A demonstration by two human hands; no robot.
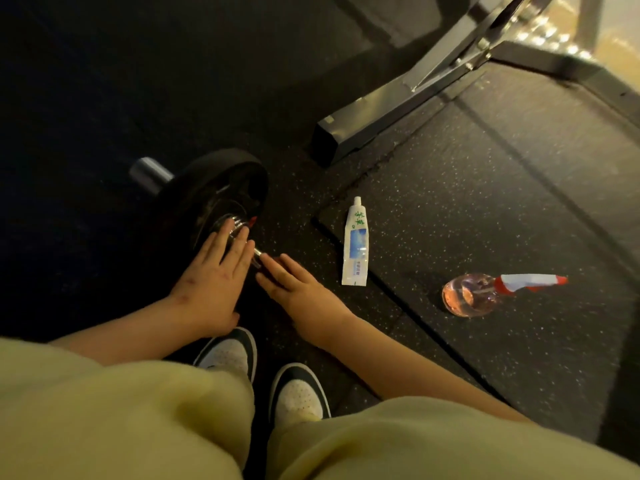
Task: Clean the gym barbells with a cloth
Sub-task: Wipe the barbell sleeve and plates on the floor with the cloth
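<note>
The barbell lies on the dark speckled floor, its black weight plate standing on edge just ahead of the person's shoes. The left hand is released, its straight fingers laid flat over the shiny collar and bar on the near face of the plate. The right hand is also released and grasps nothing, with its fingertips at the thin bar just beside the left hand (whether they actually touch the metal is unclear). A white toothpaste tube lies flat at the left edge of a floor mat, near that mat's corner. Further along the same mat, well apart from the tube, a spray bottle with pink liquid lies on its side. A metal frame rests on the floor beyond.
</note>
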